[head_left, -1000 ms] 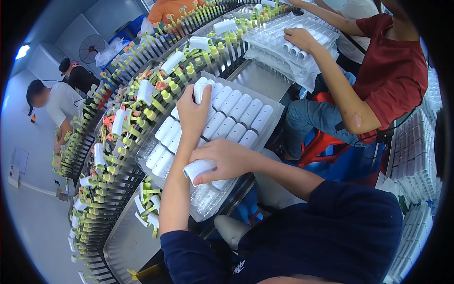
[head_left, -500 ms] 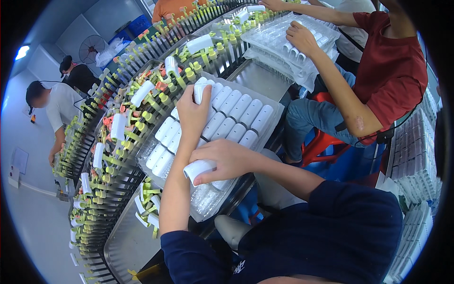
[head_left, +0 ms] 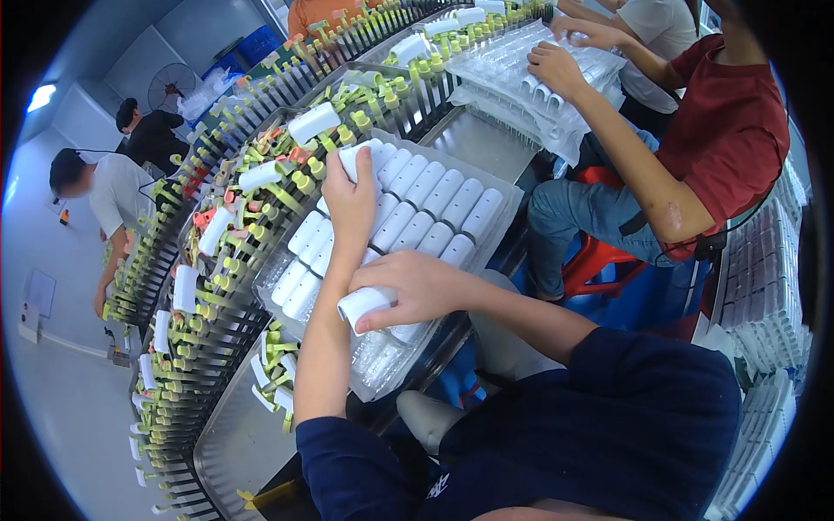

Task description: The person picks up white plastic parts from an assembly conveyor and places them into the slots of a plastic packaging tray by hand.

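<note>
White cylinder pinched in right hand at clear tray's near edge

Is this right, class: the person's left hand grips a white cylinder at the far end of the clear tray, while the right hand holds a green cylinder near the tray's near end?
Not quite. In the head view the right hand holds a white cylinder, not a green one. The rest stands: the left hand grips a white cylinder at the far end of the clear tray.
</note>
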The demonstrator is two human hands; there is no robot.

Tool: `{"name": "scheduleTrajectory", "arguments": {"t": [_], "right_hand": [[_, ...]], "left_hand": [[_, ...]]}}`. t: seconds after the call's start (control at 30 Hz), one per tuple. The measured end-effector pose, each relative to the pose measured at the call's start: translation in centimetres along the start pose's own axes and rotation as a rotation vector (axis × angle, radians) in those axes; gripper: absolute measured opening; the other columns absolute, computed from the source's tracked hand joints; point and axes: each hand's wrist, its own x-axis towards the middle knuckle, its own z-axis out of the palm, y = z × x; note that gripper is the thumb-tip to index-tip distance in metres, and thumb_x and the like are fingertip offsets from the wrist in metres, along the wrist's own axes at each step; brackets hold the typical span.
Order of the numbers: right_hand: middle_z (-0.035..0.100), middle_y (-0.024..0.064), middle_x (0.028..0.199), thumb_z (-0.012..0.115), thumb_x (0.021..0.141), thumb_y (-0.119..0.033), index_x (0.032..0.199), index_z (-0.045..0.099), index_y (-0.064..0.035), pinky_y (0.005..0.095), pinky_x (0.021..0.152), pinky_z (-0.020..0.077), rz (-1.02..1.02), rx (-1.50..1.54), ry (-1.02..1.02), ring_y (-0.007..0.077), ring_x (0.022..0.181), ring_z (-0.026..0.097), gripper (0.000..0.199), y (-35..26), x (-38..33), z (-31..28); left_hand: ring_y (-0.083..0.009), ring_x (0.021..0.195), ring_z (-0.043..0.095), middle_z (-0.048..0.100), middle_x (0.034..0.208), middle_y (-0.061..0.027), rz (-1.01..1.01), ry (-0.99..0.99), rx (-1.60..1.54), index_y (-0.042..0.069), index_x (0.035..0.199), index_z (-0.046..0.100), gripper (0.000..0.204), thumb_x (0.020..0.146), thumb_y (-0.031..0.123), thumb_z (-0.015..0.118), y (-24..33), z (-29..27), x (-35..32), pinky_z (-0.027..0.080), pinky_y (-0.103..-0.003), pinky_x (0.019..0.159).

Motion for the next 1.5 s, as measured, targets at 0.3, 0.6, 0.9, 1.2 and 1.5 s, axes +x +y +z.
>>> {"name": "scheduleTrajectory", "arguments": {"t": [0.3,0.6,0.9,1.2,1.5], "right_hand": [[0.066,0.0164,0.087,0.072,0.083,-0.043,0.098,0.064,-0.0036,0.0414,0.07,0.0494,0.024,-0.044,-0.06,0.0364,0.081,0.064,0.043,-0.3,-0.2,-0.8],[0.065,0.0166,0.085,0.07,0.084,-0.046,0.096,0.063,-0.004,0.0421,0.069,0.049,0.05,-0.032,-0.069,0.0369,0.08,0.064,0.044,0.1,-0.2,-0.8],[0.065,0.0163,0.084,0.07,0.084,-0.045,0.096,0.063,-0.004,0.0425,0.068,0.0488,0.032,-0.046,-0.051,0.037,0.079,0.064,0.043,-0.1,-0.5,-0.7],[0.065,0.0161,0.083,0.072,0.082,-0.045,0.095,0.064,-0.0048,0.0418,0.068,0.049,0.047,-0.034,-0.01,0.0364,0.079,0.064,0.043,-0.5,-0.3,-0.8],[0.066,0.0161,0.085,0.071,0.082,-0.046,0.095,0.066,-0.0048,0.041,0.071,0.0497,0.067,-0.028,-0.01,0.036,0.081,0.065,0.044,-0.5,-0.3,-0.5]], "left_hand": [[-0.0143,0.074,0.063,0.064,0.085,-0.0078,-0.35,-0.004,-0.402,-0.004,0.104,0.061,0.045,0.1,0.04,0.054,-0.7,-1.6,6.2,0.049,-0.029,0.063],[-0.0383,0.084,0.069,0.068,0.089,-0.0296,-0.251,-0.327,0.482,-0.013,0.092,0.067,0.059,0.087,0.045,0.064,-3.4,-6.4,13.3,0.051,-0.043,0.075],[-0.0351,0.093,0.07,0.072,0.098,-0.0184,-0.26,-0.287,1.215,0.005,0.103,0.069,0.055,0.083,0.056,0.061,-0.9,-7.3,9.7,0.054,-0.046,0.079],[-0.0347,0.096,0.067,0.07,0.1,-0.0159,-0.28,-0.069,1.204,0.009,0.104,0.066,0.061,0.08,0.064,0.058,-2.9,-13.4,6.0,0.052,-0.047,0.076],[-0.0385,0.108,0.051,0.058,0.114,-0.0168,0.433,0.387,1.051,0.003,0.109,0.062,0.027,0.087,0.019,0.067,-0.9,-16.8,-1.8,0.04,-0.048,0.094]]}}
